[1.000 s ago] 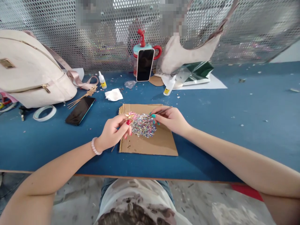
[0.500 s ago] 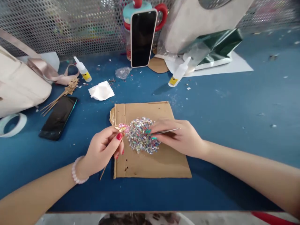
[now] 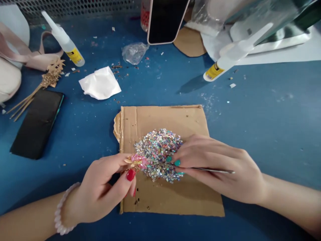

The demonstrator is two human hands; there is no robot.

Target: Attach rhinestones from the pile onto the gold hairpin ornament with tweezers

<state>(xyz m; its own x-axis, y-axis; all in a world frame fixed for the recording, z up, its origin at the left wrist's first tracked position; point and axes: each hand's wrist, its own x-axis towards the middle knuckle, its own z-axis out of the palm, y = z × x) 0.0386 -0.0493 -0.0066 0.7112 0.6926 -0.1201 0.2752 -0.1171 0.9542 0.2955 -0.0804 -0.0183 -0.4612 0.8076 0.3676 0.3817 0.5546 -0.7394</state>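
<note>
Desk (image 3: 263,110): blue, its far edge showing at the upper left; its near edge is cut off from our view.
Cardboard (image 3: 165,117): flat on the desk, its left edge crossed by our left fingers, its right edge partly covered by our right hand (image 3: 223,167).
Right hand: over the cardboard, fingers closed around a slim metal tool (image 3: 218,170).
Left hand (image 3: 105,189): fingers pinching a small pink-and-gold piece (image 3: 136,161); we cannot see the lower fingers clearly.
Glitter pile (image 3: 160,144): mid-cardboard, between our hands, right fingertips at its right rim.
Metal tool: its long axis slants slightly down toward the desk's right side; we lose its working tip among the flakes.
Pink-and-gold piece: left of our right fingers, nearer our left hand, overlapping the pile's left rim; whether touching or above, we cannot tell.
</note>
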